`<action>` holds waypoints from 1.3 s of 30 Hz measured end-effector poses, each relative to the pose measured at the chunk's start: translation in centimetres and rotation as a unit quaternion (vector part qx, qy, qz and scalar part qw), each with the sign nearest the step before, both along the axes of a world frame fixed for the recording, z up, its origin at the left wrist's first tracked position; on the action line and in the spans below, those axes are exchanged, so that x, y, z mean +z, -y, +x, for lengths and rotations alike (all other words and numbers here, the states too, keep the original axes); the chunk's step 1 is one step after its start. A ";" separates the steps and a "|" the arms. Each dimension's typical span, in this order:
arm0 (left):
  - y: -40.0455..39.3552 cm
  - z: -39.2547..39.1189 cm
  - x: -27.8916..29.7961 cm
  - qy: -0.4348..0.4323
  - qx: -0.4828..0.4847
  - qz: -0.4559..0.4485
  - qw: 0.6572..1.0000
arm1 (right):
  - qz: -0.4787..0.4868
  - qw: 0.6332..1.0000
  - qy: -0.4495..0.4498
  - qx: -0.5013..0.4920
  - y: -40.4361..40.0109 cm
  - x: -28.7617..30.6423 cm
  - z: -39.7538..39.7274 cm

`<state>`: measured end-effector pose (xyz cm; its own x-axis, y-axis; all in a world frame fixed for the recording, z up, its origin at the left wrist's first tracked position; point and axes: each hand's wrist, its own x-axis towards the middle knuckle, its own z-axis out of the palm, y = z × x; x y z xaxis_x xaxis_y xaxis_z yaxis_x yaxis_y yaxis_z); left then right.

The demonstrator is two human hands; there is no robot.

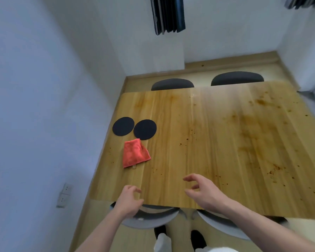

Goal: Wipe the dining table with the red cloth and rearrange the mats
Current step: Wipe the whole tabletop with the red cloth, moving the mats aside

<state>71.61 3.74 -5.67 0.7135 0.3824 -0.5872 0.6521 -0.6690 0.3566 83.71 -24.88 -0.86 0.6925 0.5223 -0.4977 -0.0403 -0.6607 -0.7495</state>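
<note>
My left hand (128, 199) hangs over the near edge of the dining table (216, 142), fingers loosely curled and holding nothing. My right hand (202, 191) is a little further in over the wood, fingers spread and relaxed, thumb apart from the rest, also holding nothing. Neither hand touches the cloth or the mats.

The red cloth (135, 153) lies folded on the left part of the table, well ahead of my left hand, with a small pale tag showing at its near edge. Just beyond it sit two round dark mats, flat on the wood. The left mat (123, 126) is close to the table's left edge and the right mat (145, 129) is just beside it; I cannot tell whether their rims touch. The far corner of the cloth reaches up to the near rim of the right mat.

The table is pale wood with long grain lines. Brown smears and specks (244, 124) are spread over its middle and right side, thickest toward the far right corner, and a few specks lie near the cloth.

Two dark chair backs (172, 84) show past the far edge of the table, and grey chair seats (153, 218) sit under the near edge by my legs. The floor is light wood, the walls are white, and two wall sockets (64, 194) are on the left wall low down. A dark ribbed lamp (168, 14) hangs above the table.
</note>
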 end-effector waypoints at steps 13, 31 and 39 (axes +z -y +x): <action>-10.3 11.3 -7.7 -0.076 -0.085 0.058 0.992 | -0.050 0.993 0.008 -0.106 -4.5 1.3 1.0; -16.1 13.0 -2.9 0.179 0.044 0.014 0.983 | -0.049 0.977 -0.047 -0.200 -7.8 0.9 -2.6; -17.5 11.8 7.9 0.385 0.168 -0.061 0.906 | -0.030 0.978 -0.044 -0.200 -8.2 1.1 -3.4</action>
